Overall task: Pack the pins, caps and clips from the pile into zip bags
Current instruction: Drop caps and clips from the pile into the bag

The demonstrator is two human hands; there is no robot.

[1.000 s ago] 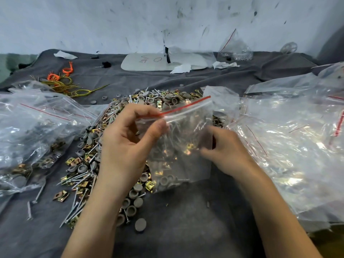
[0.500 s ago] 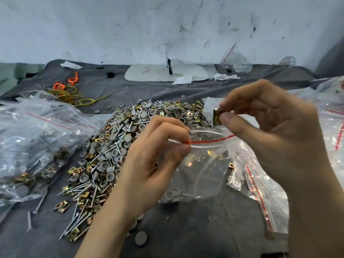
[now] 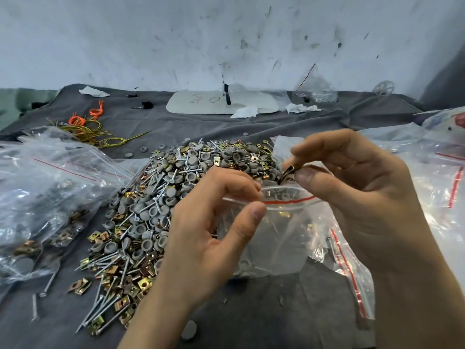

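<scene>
A pile (image 3: 161,205) of silver pins, grey round caps and gold clips spreads over the dark cloth at centre. My left hand (image 3: 214,230) pinches the red-lined rim of a small clear zip bag (image 3: 279,238) and holds its mouth open. Some pins, caps and clips lie inside the bag. My right hand (image 3: 359,197) hovers just above the bag's mouth, pinching a metal clip (image 3: 286,173) between thumb and forefinger.
Filled clear bags (image 3: 50,197) lie heaped at the left. More zip bags (image 3: 432,187) are stacked at the right. Orange and yellow wire ties (image 3: 93,127) lie far left, a white board (image 3: 221,104) at the back. Loose pins (image 3: 42,295) sit near the front left.
My right hand came out from behind the bag with a clip and now holds it lower, right over the mouth. My left hand keeps the mouth open.
</scene>
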